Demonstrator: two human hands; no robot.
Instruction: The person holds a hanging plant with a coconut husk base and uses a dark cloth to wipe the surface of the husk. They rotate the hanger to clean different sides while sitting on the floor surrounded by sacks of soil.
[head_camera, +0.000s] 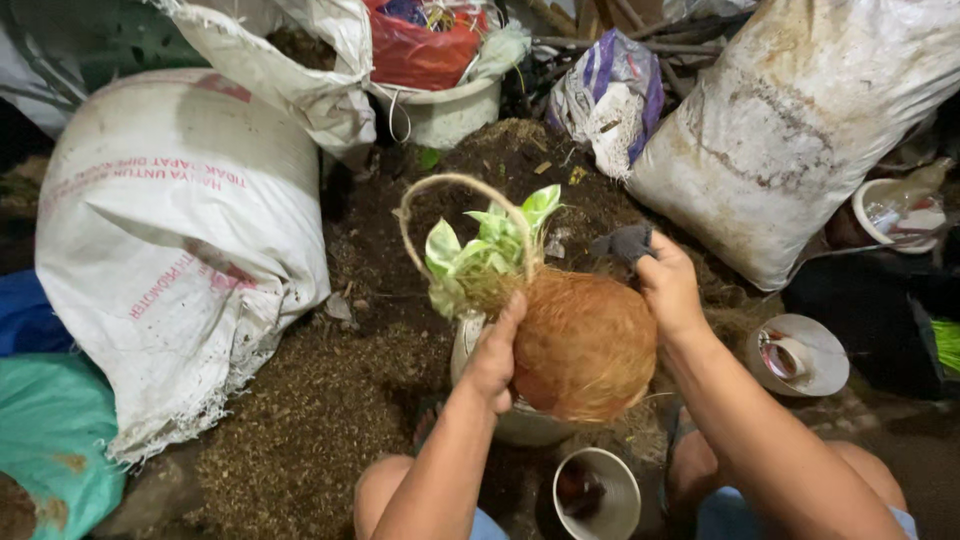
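both hands on a coconut-husk planter, round, orange-brown and fibrous, held up in the middle of the view over a pale pot that sits on the soil below. left hand is pressed against the husk's left side, fingers curled around it, thumb up near the top edge – a firm wrap, hand mostly closed on the husk. right hand is at the upper right of the husk, fingers bent over the rim; a dark grey bit of cloth or glove sticks out at its fingertips, cannot tell whether it is pinched or just lying there. a green-and-cream leafy plant stands up out of the husk top, and a thin rope loop handle arches over the leaves.

around it – loose dark soil pile covering the ground, big white woven sack on the left, another dirty white sack upper right, a white bucket with a red plastic bag in it at the top, a purple-and-white bag beside that. small white cup near the knees at the bottom, a tape roll on a white lid to the right. teal bag bottom left.
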